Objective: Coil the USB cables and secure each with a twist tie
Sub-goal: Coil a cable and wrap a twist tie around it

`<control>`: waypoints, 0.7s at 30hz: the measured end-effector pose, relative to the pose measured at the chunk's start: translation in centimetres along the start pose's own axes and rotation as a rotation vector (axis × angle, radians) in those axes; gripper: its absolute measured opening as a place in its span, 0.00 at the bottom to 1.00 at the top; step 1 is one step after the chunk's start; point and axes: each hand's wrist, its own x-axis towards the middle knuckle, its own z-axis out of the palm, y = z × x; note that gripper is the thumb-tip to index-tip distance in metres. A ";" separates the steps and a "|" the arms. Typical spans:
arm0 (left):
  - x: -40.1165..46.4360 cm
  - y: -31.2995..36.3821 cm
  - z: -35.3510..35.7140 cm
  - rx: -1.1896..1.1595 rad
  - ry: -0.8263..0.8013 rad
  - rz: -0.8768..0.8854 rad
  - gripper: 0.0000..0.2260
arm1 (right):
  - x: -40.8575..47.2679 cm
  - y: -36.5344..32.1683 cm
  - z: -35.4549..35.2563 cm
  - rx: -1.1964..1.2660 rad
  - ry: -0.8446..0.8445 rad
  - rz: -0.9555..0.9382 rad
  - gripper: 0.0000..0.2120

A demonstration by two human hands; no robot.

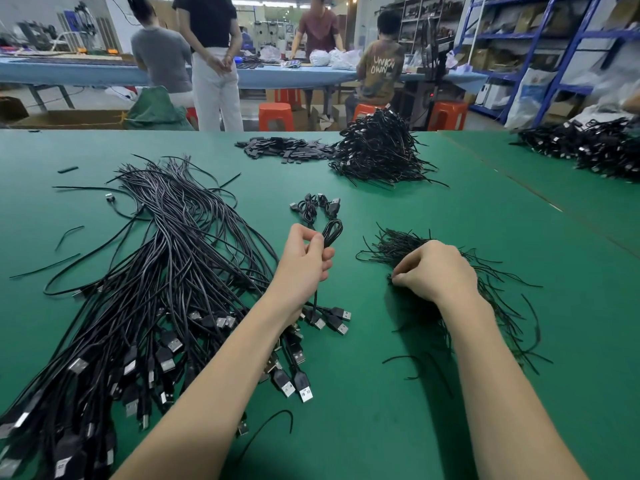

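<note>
While the left hand [306,252] grips a folded USB cable [330,233] upright near the middle of the green table [450,209], its loops standing above the fist and its plug end trailing down below the wrist, the right hand [434,271] reaches into the pile of twist ties [415,247] just to the right, fingertips pinched together on the strands; whether a single tie is already caught between them I cannot tell, since the black ties blur under the fingers. This coil looks formed but not yet bound. Just beyond the left hand lie a few tied coils [317,206], apparently finished, and a far larger heap of bundled cables [377,147] sits toward the far edge. Much remains: a long sheaf of loose cables [166,271] stretches from the left part of the table to the near left corner, plugs fanned out toward the near edge. By my judgement the work is well short of done, with the tie for this coil as the step in hand.
</note>
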 end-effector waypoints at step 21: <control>-0.7 0.8 0.4 0.094 -0.034 -0.012 0.07 | -1.1 -2.9 -2.5 1.582 -0.194 -0.219 0.03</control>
